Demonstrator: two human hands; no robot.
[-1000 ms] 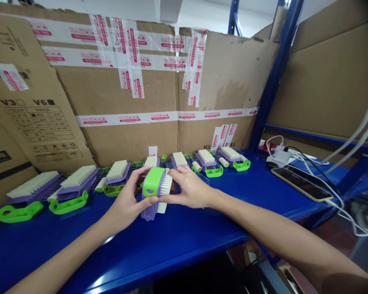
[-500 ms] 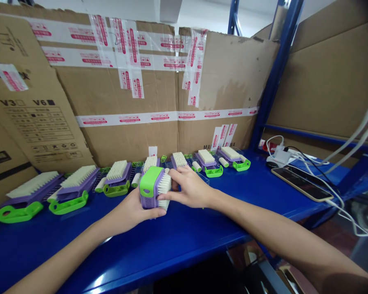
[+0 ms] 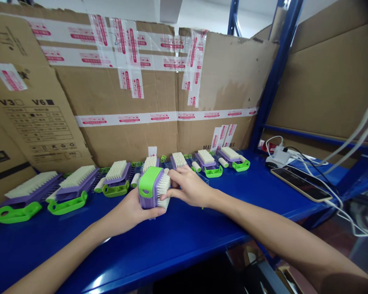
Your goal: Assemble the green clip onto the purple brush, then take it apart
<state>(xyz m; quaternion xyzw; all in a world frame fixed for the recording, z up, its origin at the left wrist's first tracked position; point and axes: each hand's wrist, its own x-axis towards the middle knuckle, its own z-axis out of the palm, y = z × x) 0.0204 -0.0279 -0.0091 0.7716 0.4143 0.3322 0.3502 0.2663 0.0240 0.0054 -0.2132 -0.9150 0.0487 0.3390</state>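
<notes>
Above the blue shelf, my left hand (image 3: 129, 212) is wrapped round a purple brush (image 3: 147, 201) from below and the left side, its thumb across the front. The brush has a bright green end cap (image 3: 149, 179) and cream bristles (image 3: 163, 188) facing right. Curled against those bristles are the fingers and thumb of my right hand (image 3: 190, 185), gripping the brush from the right. Some of its fingertips are hidden behind the bristles. Close behind stands another brush (image 3: 149, 162), partly covered by the held one.
Several purple brushes with loose green handles (image 3: 116, 189) and white rollers (image 3: 135, 179) line the back of the blue shelf (image 3: 184, 249). Taped cardboard (image 3: 125, 90) rises behind them. A phone (image 3: 300, 183), charger and white cables (image 3: 346, 212) occupy the right end.
My right thumb has shifted slightly on the bristles. Both hands and the brush otherwise keep nearly the same place.
</notes>
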